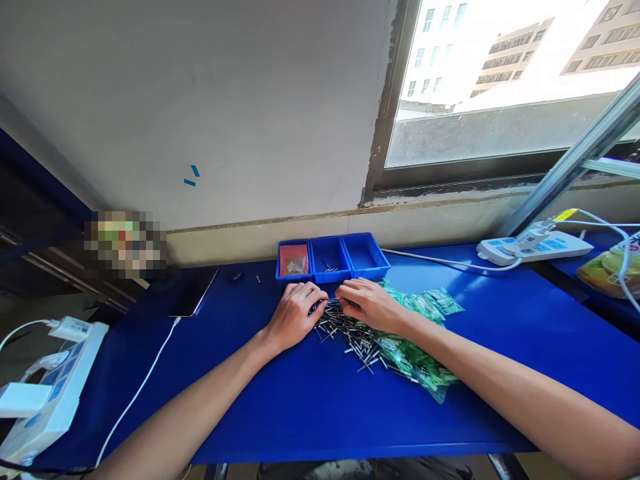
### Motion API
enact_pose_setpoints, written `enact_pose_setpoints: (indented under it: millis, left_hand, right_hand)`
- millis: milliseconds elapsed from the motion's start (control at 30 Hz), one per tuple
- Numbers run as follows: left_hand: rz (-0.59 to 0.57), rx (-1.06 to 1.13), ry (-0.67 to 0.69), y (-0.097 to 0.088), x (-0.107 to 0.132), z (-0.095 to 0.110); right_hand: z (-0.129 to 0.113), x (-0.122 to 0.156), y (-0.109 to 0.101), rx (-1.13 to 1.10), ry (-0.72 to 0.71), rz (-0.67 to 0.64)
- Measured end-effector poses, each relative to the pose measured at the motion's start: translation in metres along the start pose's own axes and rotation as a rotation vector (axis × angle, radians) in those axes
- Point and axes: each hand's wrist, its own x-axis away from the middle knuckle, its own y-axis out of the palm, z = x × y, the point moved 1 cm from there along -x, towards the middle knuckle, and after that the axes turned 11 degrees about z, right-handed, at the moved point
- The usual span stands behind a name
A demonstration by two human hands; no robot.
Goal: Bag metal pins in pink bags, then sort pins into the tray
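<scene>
A loose pile of thin silver pieces that look like blind rivets point(360, 347) lies on the blue table point(280, 407). My left hand point(299, 313) is at the pile's left edge, its fingers curled and thumb drawn in toward the fingertips. Facing it across a small gap, my right hand point(373, 303) reaches over the back of the pile with bent fingers pressed together. Whatever lies between the fingertips of either hand is too small to make out. Green-tinted clear plastic bags point(420, 360) lie beside the pile, partly under my right forearm.
Three joined blue bins point(370, 256) stand by the wall; the left one holds a red-backed packet point(294, 260), the middle a few small pieces. A phone point(195, 293) charges at left. Power strips point(65, 393) sit at both sides, the right one near a metal frame point(575, 153).
</scene>
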Motion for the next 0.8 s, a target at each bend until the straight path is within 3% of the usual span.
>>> enact_pose_setpoints:
  millis: [800]
  left_hand:
    - [0.017,-0.023,-0.005,0.0009,0.0004,-0.0011]
  right_hand:
    - [0.0002,0.0016,0.0037,0.014,0.048,0.048]
